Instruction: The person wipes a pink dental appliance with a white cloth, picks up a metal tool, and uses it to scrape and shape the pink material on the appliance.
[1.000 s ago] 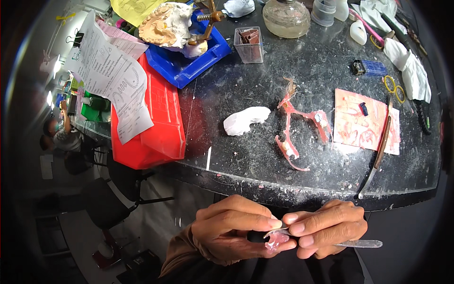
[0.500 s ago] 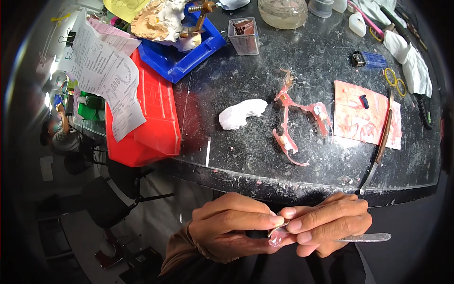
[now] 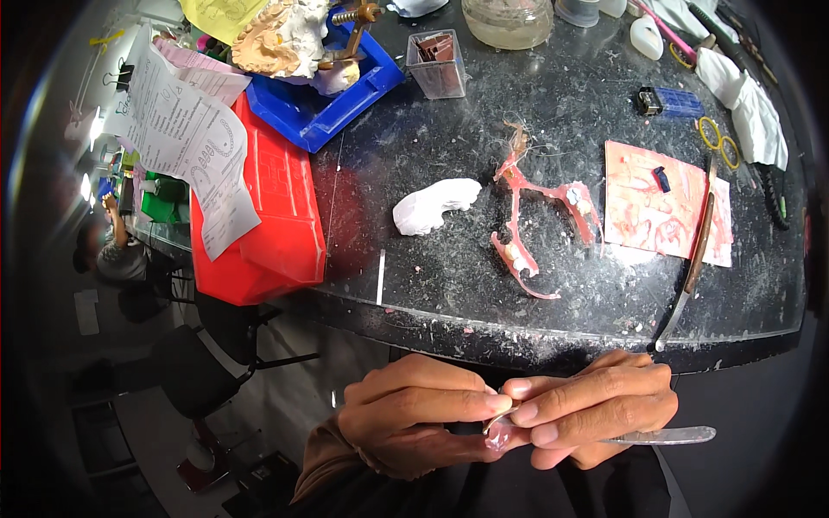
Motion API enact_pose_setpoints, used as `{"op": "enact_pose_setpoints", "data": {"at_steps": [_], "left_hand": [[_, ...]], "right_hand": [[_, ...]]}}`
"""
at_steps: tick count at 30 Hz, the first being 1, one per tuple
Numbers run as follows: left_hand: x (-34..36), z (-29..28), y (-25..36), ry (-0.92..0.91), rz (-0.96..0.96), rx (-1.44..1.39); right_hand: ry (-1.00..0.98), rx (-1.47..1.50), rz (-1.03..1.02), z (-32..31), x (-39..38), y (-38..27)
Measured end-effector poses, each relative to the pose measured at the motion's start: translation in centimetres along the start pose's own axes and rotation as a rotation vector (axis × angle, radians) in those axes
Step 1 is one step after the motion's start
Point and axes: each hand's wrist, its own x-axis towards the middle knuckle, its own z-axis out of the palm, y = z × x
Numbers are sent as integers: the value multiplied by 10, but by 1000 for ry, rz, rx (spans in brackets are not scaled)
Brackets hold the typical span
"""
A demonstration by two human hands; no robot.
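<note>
My left hand (image 3: 410, 419) pinches a small, glossy pink dental piece (image 3: 496, 440) between thumb and fingertips, below the front edge of the bench. A thin metal strip or wire shows at the top of this piece, right where both hands' fingertips meet. My right hand (image 3: 596, 410) is closed around a slim metal spatula (image 3: 669, 436), whose flat, rounded end sticks out to the right. The spatula's other end is mostly hidden by the fingers. Right fingertips press close against the left ones, so the exact contact on the piece is covered.
On the dark, dusty bench lie a white plaster arch (image 3: 436, 205), a branched pink wax frame (image 3: 518, 216), a pink wax sheet (image 3: 648, 203) and a wooden-handled knife (image 3: 698, 246). Red (image 3: 268, 224) and blue (image 3: 315, 121) trays stand left; a blue lighter (image 3: 669, 102) lies right.
The bench and its things sit slightly further left in the picture. Both hands keep their grip, with the left hand's fingertips shifted a little to the left.
</note>
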Motion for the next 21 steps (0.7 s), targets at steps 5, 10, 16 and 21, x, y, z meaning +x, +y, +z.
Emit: {"op": "enact_pose_setpoints", "data": {"at_steps": [5,10,16,21], "left_hand": [[-1,2,1,15,-24,-23],[2,2,3,-5,-29,-50],[-1,1,3,-10,-35,-22],[2,3,6,-10,-65,3]], "right_hand": [[-57,22,-49,-5,-2,0],[37,86,-6,-2,-5,-4],[-73,48,59,-6,1,-8],[-103,38,28,-10,2,-8]]}}
